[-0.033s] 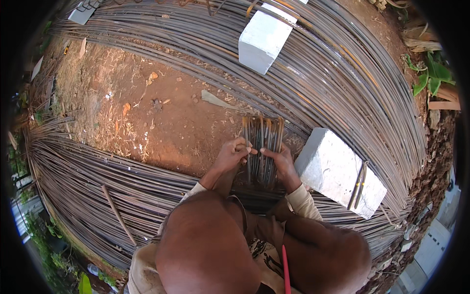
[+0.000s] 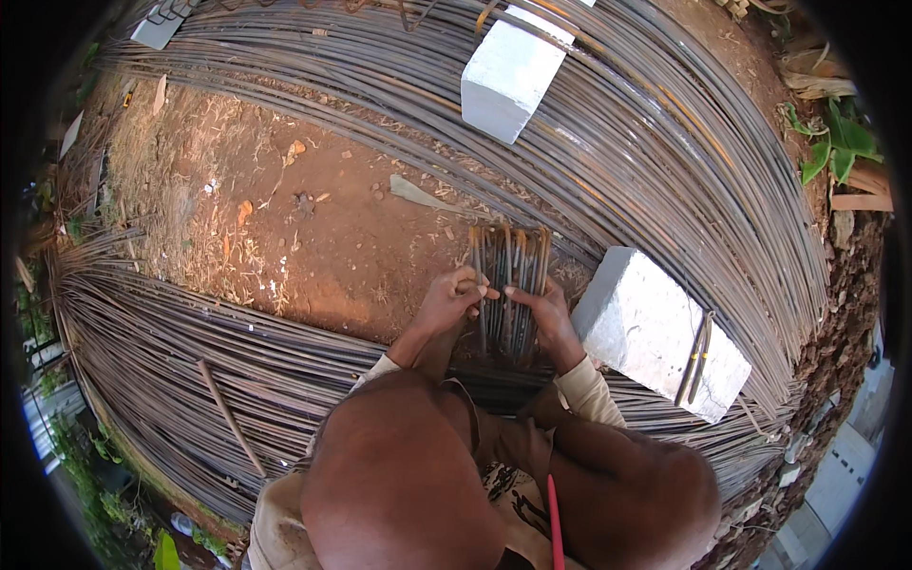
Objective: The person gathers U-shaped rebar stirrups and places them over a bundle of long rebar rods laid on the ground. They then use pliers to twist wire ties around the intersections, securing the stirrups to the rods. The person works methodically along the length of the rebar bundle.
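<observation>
A bundle of bent steel rebar stirrups (image 2: 518, 261), rusty brown at the far bends, stands upright between my hands, just beyond my knees. My left hand (image 2: 450, 302) is closed at the bundle's left side, thumb and forefinger pinched at the outermost bar. On the opposite side, my right hand (image 2: 545, 312) grips the bundle, its thumb lying across the front bars toward the left. Most of the right hand's fingers are hidden behind the bars. The lower end of the bundle sinks into shadow near my legs.
Long rebar rods (image 2: 665, 161) sweep across the far side, more rods (image 2: 190, 342) beneath me. A white block (image 2: 655, 323) at right carries a dark two-handled tool (image 2: 697, 357) with yellow bands. Another white block (image 2: 513, 76) stands farther off. Brown soil (image 2: 323, 228) lies left; a rusty short bar (image 2: 231, 418) rests nearby.
</observation>
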The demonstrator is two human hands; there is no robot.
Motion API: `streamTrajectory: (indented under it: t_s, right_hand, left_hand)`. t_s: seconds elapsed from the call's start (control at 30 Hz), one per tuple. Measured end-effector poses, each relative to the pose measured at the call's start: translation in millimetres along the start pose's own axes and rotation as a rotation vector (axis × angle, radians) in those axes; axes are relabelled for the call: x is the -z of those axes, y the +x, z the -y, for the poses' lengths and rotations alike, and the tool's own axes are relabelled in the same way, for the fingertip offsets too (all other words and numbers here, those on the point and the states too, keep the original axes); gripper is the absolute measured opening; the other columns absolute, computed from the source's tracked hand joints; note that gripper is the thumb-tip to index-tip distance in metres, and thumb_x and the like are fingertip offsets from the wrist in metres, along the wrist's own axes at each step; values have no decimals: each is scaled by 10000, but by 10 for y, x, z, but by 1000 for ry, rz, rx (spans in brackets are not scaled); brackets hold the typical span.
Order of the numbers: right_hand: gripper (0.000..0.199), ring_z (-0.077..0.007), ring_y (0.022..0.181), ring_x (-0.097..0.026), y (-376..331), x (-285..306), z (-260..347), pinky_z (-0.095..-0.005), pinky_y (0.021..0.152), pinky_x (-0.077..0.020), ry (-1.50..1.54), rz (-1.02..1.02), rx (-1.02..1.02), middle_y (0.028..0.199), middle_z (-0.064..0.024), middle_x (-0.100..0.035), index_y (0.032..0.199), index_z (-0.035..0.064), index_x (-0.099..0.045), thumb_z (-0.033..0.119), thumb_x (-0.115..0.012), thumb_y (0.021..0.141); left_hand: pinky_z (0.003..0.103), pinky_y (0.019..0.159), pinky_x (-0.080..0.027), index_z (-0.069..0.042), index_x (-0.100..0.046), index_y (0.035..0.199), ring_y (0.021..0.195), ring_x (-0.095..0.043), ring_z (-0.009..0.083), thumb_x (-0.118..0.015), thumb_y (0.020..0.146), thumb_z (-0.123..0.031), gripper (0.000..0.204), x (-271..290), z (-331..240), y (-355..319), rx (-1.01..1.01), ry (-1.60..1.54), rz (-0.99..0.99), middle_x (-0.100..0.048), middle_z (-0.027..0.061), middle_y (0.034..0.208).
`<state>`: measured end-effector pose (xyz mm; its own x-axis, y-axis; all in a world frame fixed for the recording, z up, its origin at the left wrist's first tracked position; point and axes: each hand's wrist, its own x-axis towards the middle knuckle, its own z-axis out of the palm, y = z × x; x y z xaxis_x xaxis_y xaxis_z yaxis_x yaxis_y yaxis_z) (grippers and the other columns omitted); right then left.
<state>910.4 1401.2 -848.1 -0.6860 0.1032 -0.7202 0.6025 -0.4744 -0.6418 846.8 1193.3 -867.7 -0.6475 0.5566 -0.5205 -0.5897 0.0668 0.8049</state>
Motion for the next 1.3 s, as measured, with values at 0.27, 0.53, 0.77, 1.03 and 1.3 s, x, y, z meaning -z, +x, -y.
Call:
streamTrajectory:
  t_s: [0.27,0.53,0.77,1.03,1.3]
  right_hand:
    - [379,-172,821,-708,80,73,-13,-329,761,-583,-25,28,12,982,-73,-737,1159,-6,-651,-13,-805,813]
    - [373,-172,813,-701,112,-10,9,-328,775,-580,14,62,55,975,-75,-736,1163,-19,-654,-10,-800,820]
    - [314,-177,814,-712,98,18,-41,-337,749,-589,7,21,40,971,-87,-740,1130,-15,-667,-21,-779,836]
    - [297,-187,787,-712,45,-27,41,-346,719,-594,31,-6,18,941,-90,-733,1106,-8,-661,-4,-789,838]
    - [263,-180,751,-694,149,106,-85,-337,697,-579,-3,54,26,916,-78,-715,1113,5,-644,37,-763,881]
  left_hand:
    - [242,630,-532,4,-607,1096,699,-624,70,-604,1028,-118,140,-14,-63,60,6,49,-5,-776,129,1014]
    - [234,627,-506,-3,-621,1096,695,-602,61,-614,1029,-121,137,18,-275,-1,-28,45,-67,-776,108,994]
    - [232,604,-470,0,-654,1131,661,-563,54,-627,1033,-199,224,2,-1142,-243,-131,133,-190,-774,85,922]
    - [244,612,-451,9,-688,1087,666,-559,60,-586,1048,-211,246,410,-1385,-92,-376,199,-479,-701,24,758]
    - [393,695,-509,18,-763,941,701,-683,260,-602,994,-277,340,1476,-537,111,-113,908,-864,-708,140,730]
